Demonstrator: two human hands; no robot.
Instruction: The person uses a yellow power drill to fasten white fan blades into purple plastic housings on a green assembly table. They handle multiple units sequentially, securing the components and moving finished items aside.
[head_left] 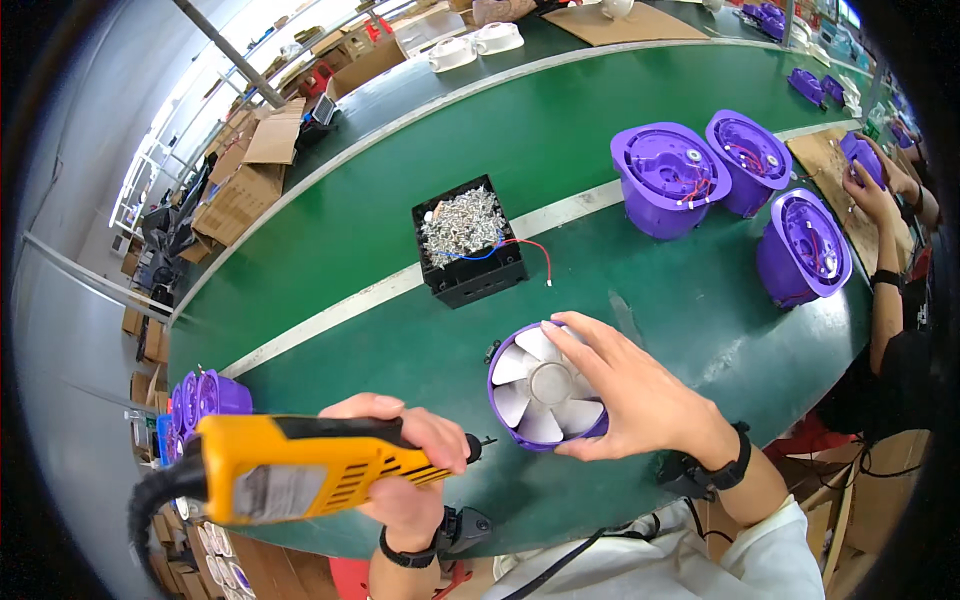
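this is looking like an assembly workshop: a green workbench (pixel 380 350) is carrying purple housings (pixel 655 210) and a black bin (pixel 480 288) of small metal pieces (pixel 463 225), the left hand (pixel 415 490) is gripping a yellow power tool (pixel 300 470), a co-worker (pixel 880 205) is handling a purple part (pixel 862 158), and cardboard boxes (pixel 240 200) are standing beyond.

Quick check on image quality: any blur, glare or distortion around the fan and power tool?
Head view: fan and power tool look clear, no obvious motion blur; head view: the table's white strip bends with the fisheye, and the picture's corners go black; head view: glare whites out parts of the upper-left background, away from both.
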